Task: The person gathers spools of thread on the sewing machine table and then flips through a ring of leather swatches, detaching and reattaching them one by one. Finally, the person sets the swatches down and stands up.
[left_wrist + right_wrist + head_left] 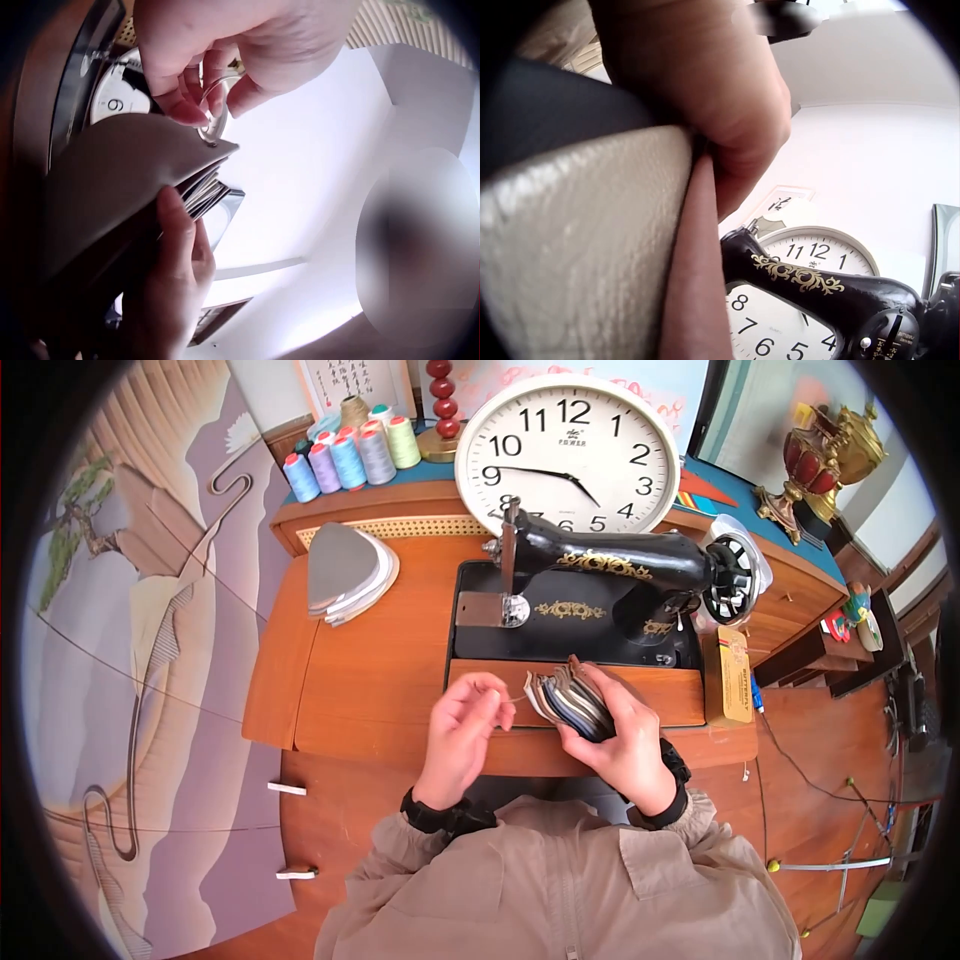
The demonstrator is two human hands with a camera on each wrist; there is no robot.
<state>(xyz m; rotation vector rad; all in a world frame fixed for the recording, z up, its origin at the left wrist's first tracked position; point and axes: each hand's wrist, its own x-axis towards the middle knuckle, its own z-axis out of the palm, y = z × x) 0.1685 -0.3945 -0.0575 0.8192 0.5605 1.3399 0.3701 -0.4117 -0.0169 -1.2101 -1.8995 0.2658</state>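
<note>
In my right hand point(640, 750) I hold a stack of leather swatches point(570, 705), brown, cream, grey and dark blue, fanned at their edges. The thumb lies on the near side and the fingers on the far side. My left hand point(460, 738) is just left of the stack. In the left wrist view, its thumb and fingers pinch a metal ring point(213, 142) that passes through the pointed corner of the swatches. A grey swatch point(124, 176) faces that camera. The right wrist view shows a pale grained swatch point(585, 232) close up, partly covered by the hand.
A black sewing machine point(610, 555) stands on the wooden table point(380, 700) beyond my hands. Another swatch stack point(345, 570), grey and white, lies at left. A yellow box point(735, 678) sits at right. Behind are a round clock point(610, 430) and thread spools point(347, 460).
</note>
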